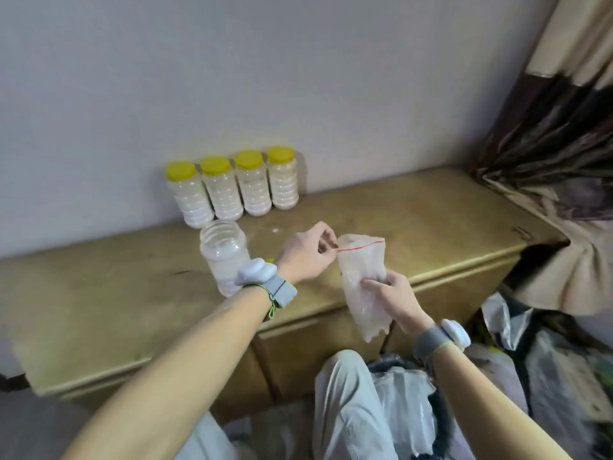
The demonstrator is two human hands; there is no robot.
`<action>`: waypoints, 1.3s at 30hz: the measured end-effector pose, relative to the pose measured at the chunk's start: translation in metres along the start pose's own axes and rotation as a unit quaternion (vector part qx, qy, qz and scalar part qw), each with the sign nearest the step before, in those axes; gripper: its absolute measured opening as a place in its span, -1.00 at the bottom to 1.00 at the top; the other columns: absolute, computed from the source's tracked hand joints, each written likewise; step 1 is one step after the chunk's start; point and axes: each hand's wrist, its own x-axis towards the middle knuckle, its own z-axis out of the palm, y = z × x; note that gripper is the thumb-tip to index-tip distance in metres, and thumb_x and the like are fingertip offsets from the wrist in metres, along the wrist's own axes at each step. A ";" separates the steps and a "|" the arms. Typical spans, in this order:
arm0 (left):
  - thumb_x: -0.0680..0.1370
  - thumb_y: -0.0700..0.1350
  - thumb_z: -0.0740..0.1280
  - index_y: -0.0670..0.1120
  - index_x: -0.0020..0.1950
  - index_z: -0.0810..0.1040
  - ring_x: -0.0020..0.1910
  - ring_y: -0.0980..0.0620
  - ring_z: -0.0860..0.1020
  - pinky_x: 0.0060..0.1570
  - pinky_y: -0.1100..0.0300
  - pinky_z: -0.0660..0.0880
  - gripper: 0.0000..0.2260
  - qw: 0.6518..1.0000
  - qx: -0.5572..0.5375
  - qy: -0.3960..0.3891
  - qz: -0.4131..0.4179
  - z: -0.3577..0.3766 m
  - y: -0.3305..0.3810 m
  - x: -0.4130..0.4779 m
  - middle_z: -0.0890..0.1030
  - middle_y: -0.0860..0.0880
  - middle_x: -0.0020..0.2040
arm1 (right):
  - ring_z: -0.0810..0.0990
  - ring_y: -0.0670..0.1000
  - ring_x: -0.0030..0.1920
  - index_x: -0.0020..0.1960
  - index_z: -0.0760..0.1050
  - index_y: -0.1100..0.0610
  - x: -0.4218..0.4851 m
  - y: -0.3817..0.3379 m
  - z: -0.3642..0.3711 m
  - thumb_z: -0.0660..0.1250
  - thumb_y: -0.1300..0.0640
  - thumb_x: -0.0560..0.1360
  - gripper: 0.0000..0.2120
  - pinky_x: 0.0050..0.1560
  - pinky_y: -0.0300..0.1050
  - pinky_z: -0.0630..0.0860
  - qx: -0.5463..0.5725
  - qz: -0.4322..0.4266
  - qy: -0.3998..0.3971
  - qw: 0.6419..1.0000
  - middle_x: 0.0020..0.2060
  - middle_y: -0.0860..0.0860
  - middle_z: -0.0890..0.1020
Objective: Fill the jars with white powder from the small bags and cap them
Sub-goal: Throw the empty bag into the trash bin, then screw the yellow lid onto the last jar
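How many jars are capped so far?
4 capped jars in a row against the wall: leftmost, second, third, rightmost. A fifth, uncapped jar stands in front; none look hidden.

lids (215, 166): yellow | powder (254, 207): white | bag (363, 277): clear, red strip | cabinet (414, 227): tan | curtain (547, 127): beige, dark brown bands | wall (232, 78): grey

left arm (199, 343): bare, enters from 7 o'clock, stretched toward 1 o'clock | left hand (306, 252): thumb and forefinger pinch the top edge of the small bag (363, 263) | right arm (481, 400): enters from 5 o'clock, points toward 11 o'clock | right hand (393, 297): fingers curled, grips the bag's middle, at 4 o'clock from the left hand
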 end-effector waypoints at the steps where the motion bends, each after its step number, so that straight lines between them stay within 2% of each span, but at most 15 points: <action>1: 0.52 -0.11 0.37 0.02 0.05 0.52 -0.12 -0.01 0.60 -0.04 0.10 0.53 -0.87 1.000 0.005 -0.019 -0.006 0.011 -0.001 -0.002 0.60 0.14 -0.22 | 0.54 -0.01 -0.27 -0.19 0.56 0.29 -0.003 0.013 -0.008 0.44 0.13 0.39 -0.80 -0.21 -0.11 0.43 0.005 0.018 0.017 1.000 -0.32 0.02 0.62; 5: 0.47 -0.01 0.31 0.00 0.12 0.53 0.05 -0.09 0.58 0.09 0.02 0.52 -0.75 0.993 0.060 -0.100 -0.002 0.055 -0.008 -0.009 0.60 0.02 -0.02 | 0.47 -0.02 -0.28 -0.25 0.52 0.28 -0.018 0.075 -0.036 0.40 0.01 0.23 -0.69 -0.21 -0.09 0.41 0.007 0.084 0.093 0.992 -0.38 -0.04 0.56; 8: 0.55 0.00 0.32 0.01 0.25 0.49 0.20 -0.08 0.51 0.15 0.01 0.48 -0.71 0.984 0.122 -0.132 -0.009 0.079 -0.010 -0.014 0.51 -0.03 0.19 | 0.46 0.02 -0.29 -0.30 0.51 0.23 -0.032 0.112 -0.043 0.35 0.04 0.23 -0.77 -0.24 -0.09 0.43 0.012 0.131 0.144 0.981 -0.39 -0.03 0.53; 12: 0.58 0.03 0.30 0.04 0.35 0.43 0.31 -0.08 0.40 0.17 0.05 0.40 -0.66 0.974 0.197 -0.115 0.011 0.100 -0.016 -0.016 0.43 -0.01 0.31 | 0.55 0.11 -0.21 -0.22 0.59 0.17 -0.044 0.156 -0.042 0.37 0.21 0.43 -0.93 -0.18 -0.06 0.48 -0.022 0.205 0.144 0.968 -0.27 0.08 0.63; 17: 0.56 0.01 0.31 0.06 0.35 0.43 0.30 -0.06 0.38 0.16 0.07 0.36 -0.64 0.970 0.231 -0.062 0.034 0.107 -0.020 -0.020 0.42 0.02 0.31 | 0.62 0.17 -0.07 -0.09 0.62 0.12 -0.041 0.201 -0.033 0.36 0.14 0.44 -0.90 0.04 0.04 0.56 -0.075 0.276 0.111 0.952 -0.11 0.14 0.69; 19: 0.54 0.00 0.32 0.06 0.35 0.44 0.28 -0.07 0.39 0.14 0.06 0.37 -0.63 0.970 0.232 -0.059 0.040 0.107 -0.022 -0.021 0.43 0.02 0.30 | 0.61 0.18 0.01 0.05 0.60 0.12 -0.040 0.212 -0.030 0.40 0.12 0.44 -0.80 0.14 0.05 0.55 -0.106 0.293 0.096 0.945 -0.01 0.13 0.67; 21: 0.54 -0.01 0.33 0.05 0.35 0.44 0.28 -0.07 0.39 0.15 0.06 0.37 -0.63 0.972 0.225 -0.060 0.043 0.107 -0.025 -0.020 0.43 0.03 0.31 | 0.59 0.20 0.14 0.25 0.50 0.16 -0.040 0.223 -0.029 0.44 0.03 0.41 -0.55 0.24 0.03 0.50 -0.141 0.328 0.081 0.930 0.14 0.13 0.62; 23: 0.54 -0.02 0.33 0.05 0.35 0.44 0.30 -0.07 0.39 0.18 0.05 0.38 -0.63 0.972 0.222 -0.063 0.045 0.106 -0.026 -0.021 0.42 0.03 0.33 | 0.50 0.24 0.29 0.44 0.30 0.18 -0.042 0.232 -0.028 0.39 -0.09 0.38 -0.28 0.33 0.07 0.42 -0.192 0.365 0.085 0.907 0.33 0.17 0.51; 24: 0.54 -0.02 0.33 0.05 0.35 0.44 0.30 -0.07 0.38 0.19 0.04 0.39 -0.63 0.972 0.220 -0.063 0.046 0.106 -0.026 -0.021 0.42 0.03 0.33 | 0.48 0.25 0.32 0.47 0.25 0.17 -0.042 0.235 -0.028 0.33 -0.11 0.36 -0.24 0.36 0.11 0.40 -0.211 0.368 0.090 0.901 0.37 0.18 0.48; 26: 0.54 -0.03 0.33 0.05 0.35 0.44 0.30 -0.08 0.38 0.21 0.04 0.38 -0.63 0.972 0.220 -0.063 0.045 0.106 -0.025 -0.021 0.41 0.04 0.34 | 0.50 0.25 0.29 0.41 0.32 0.14 -0.041 0.229 -0.024 0.29 -0.06 0.36 -0.34 0.34 0.09 0.42 -0.217 0.340 0.099 0.910 0.31 0.17 0.52; 28: 0.54 -0.03 0.33 0.04 0.36 0.44 0.31 -0.08 0.37 0.21 0.04 0.38 -0.62 0.972 0.220 -0.069 0.041 0.105 -0.023 -0.023 0.41 0.03 0.34 | 0.55 0.21 0.21 0.26 0.44 0.10 -0.039 0.211 -0.017 0.28 -0.04 0.41 -0.54 0.24 -0.01 0.46 -0.213 0.291 0.098 0.928 0.15 0.13 0.61; 31: 0.55 -0.03 0.32 0.04 0.37 0.42 0.32 -0.09 0.36 0.23 0.03 0.37 -0.62 0.971 0.222 -0.087 0.037 0.104 -0.020 -0.022 0.39 0.02 0.35 | 0.61 0.10 0.02 0.01 0.56 0.02 -0.033 0.173 -0.005 0.25 -0.01 0.40 -0.76 0.05 -0.11 0.51 -0.229 0.191 0.040 0.954 -0.12 -0.03 0.66; 33: 0.57 -0.04 0.31 0.03 0.35 0.43 0.31 -0.07 0.37 0.22 0.05 0.37 -0.65 0.972 0.213 -0.092 0.038 0.096 -0.019 -0.022 0.41 0.02 0.34 | 0.60 0.05 -0.08 -0.09 0.58 0.03 -0.029 0.139 0.005 0.29 0.06 0.42 -0.87 -0.03 -0.13 0.50 -0.235 0.110 0.002 0.966 -0.19 -0.07 0.66; 36: 0.59 -0.07 0.28 0.02 0.30 0.48 0.30 -0.06 0.41 0.14 0.11 0.35 -0.72 0.976 0.192 -0.096 0.042 0.082 -0.018 -0.021 0.47 0.01 0.29 | 0.59 -0.06 -0.21 -0.19 0.60 0.01 -0.029 0.084 0.018 0.30 0.09 0.39 -0.90 -0.15 -0.18 0.48 -0.255 -0.027 -0.034 0.966 -0.29 -0.12 0.65; 39: 0.59 -0.07 0.27 0.04 0.28 0.50 0.26 -0.07 0.46 0.07 0.11 0.37 -0.74 0.976 0.200 -0.074 0.042 0.060 -0.021 -0.018 0.51 0.00 0.25 | 0.56 -0.04 -0.25 -0.17 0.61 0.03 -0.025 0.040 0.029 0.29 0.06 0.39 -0.87 -0.17 -0.13 0.49 -0.278 -0.139 -0.039 0.950 -0.31 -0.10 0.64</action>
